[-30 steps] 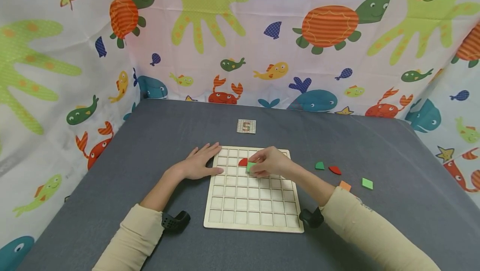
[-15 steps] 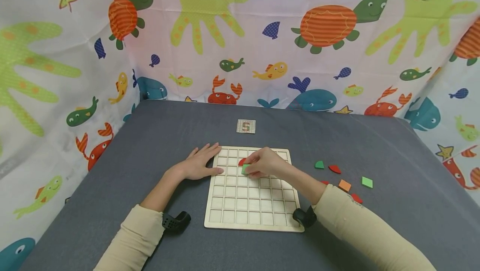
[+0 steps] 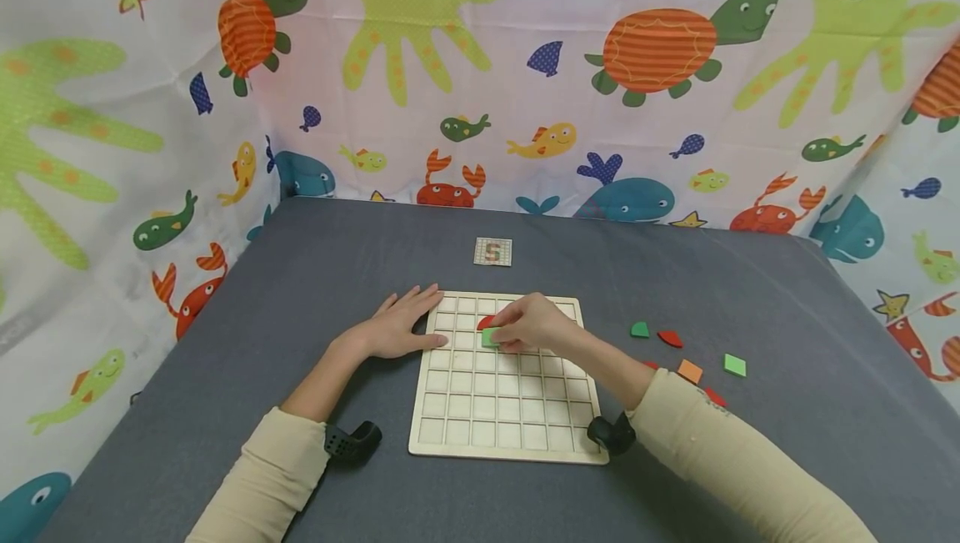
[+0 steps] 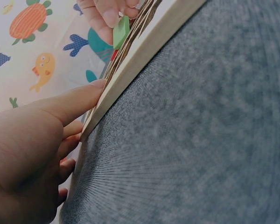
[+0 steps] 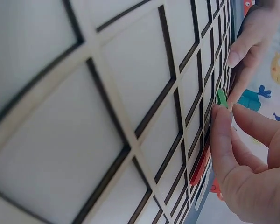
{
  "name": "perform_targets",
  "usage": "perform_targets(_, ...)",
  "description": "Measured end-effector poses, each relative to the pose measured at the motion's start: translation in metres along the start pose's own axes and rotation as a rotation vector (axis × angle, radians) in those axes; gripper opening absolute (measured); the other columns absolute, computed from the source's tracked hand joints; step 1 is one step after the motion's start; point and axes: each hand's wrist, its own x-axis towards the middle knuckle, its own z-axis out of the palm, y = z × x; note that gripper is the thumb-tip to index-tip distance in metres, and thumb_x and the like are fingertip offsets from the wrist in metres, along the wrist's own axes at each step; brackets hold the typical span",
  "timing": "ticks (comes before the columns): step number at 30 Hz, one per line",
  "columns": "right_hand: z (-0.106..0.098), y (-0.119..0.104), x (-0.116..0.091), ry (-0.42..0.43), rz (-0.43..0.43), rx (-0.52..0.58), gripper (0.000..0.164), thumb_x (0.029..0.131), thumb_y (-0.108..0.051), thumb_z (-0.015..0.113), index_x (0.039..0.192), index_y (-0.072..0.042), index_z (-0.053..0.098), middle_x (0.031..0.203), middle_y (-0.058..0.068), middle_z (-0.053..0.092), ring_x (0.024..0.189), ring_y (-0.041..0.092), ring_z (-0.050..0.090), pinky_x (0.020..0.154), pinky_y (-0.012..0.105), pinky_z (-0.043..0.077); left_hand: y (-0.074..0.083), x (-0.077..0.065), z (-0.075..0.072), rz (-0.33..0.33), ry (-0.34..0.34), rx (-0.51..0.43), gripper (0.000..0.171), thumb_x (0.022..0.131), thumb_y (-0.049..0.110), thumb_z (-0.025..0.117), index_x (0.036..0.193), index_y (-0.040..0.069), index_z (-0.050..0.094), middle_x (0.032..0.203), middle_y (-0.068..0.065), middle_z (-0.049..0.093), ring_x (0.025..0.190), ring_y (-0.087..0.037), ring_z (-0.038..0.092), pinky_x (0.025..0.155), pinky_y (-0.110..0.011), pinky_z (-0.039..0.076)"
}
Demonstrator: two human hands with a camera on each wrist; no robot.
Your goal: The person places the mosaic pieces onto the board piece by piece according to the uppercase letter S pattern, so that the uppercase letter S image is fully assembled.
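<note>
A pale wooden grid board (image 3: 483,409) lies on the grey table. My right hand (image 3: 538,324) pinches a light green square tile (image 3: 489,338) between thumb and fingers, over a cell in an upper row. In the left wrist view the green tile (image 4: 121,32) stands tilted at the grid; whether it touches the cell floor I cannot tell. Just behind it on the board is a red curved piece (image 3: 486,323), partly covered by the tile and fingers. My left hand (image 3: 397,330) rests on the board's left edge, fingers spread and thumb (image 4: 91,95) on the rim.
Behind the board lies a small card (image 3: 492,252) with an S-shaped pattern. Loose pieces lie to the right: a green quarter-round (image 3: 640,330), a red curved piece (image 3: 671,339), an orange square (image 3: 689,371), a light green square (image 3: 735,365) and another red piece (image 3: 715,397) near the sleeve.
My right hand has shifted slightly left with the green tile, to below the red piece on the board. Its sleeve has uncovered red pieces on the table. My left hand stays in place.
</note>
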Motion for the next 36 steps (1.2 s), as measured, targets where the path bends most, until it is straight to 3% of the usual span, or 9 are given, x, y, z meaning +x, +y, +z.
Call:
perform_targets(21, 0.003, -0.003, -0.003, 0.015, -0.037, -0.071, 0.018, 0.084, -0.004, 0.073, 0.101, 0.001, 0.072, 0.085, 0.007, 0.068, 0.07, 0.016, 0.065, 0.066, 0.028, 0.055, 0.002, 0.0, 0.0, -0.012, 0.01, 0.006, 0.08, 0.093, 0.045, 0.057, 0.152, 0.004, 0.021, 0.157, -0.014, 0.015, 0.143, -0.035, 0.007, 0.11, -0.058, 0.003)
perform_targets(30, -0.019, 0.0, -0.006, -0.023, -0.032, 0.126, 0.033, 0.096, -0.023, 0.059, 0.115, 0.004, 0.065, 0.09, 0.016, 0.064, 0.072, 0.02, 0.066, 0.07, 0.034, 0.056, 0.001, -0.001, -0.001, 0.007, 0.011, -0.005, 0.08, 0.094, 0.044, 0.058, 0.152, 0.003, 0.021, 0.157, -0.015, 0.015, 0.143, -0.036, 0.007, 0.109, -0.058, 0.002)
perform_targets(36, -0.038, 0.003, -0.011, -0.056, -0.001, 0.249, 0.049, 0.1, -0.035, 0.05, 0.124, 0.008, 0.057, 0.093, 0.016, 0.06, 0.077, 0.021, 0.066, 0.071, 0.031, 0.055, 0.002, -0.001, 0.0, 0.0, 0.005, -0.003, 0.081, 0.094, 0.044, 0.058, 0.152, 0.003, 0.02, 0.157, -0.015, 0.015, 0.143, -0.036, 0.006, 0.11, -0.058, 0.002)
